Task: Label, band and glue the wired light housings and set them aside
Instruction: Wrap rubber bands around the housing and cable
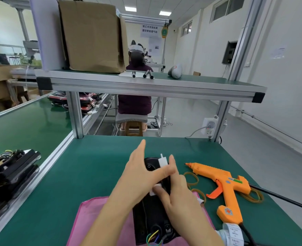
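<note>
A black light housing lies lengthwise on a pink cloth in front of me, with coloured wires at its near end and a white connector at its far end. My left hand rests over the housing with straight fingers, its thumb stretched right across the top. My right hand presses a small white label onto the housing with thumb and fingers. An orange glue gun lies to the right. Tan rubber bands are scattered beside it. A label roll sits near the right edge.
Finished black housings are stacked at the left on the conveyor side. A raised shelf carries a cardboard box and pens. A person sits with their back to me beyond the bench. The glue gun's black cord runs right.
</note>
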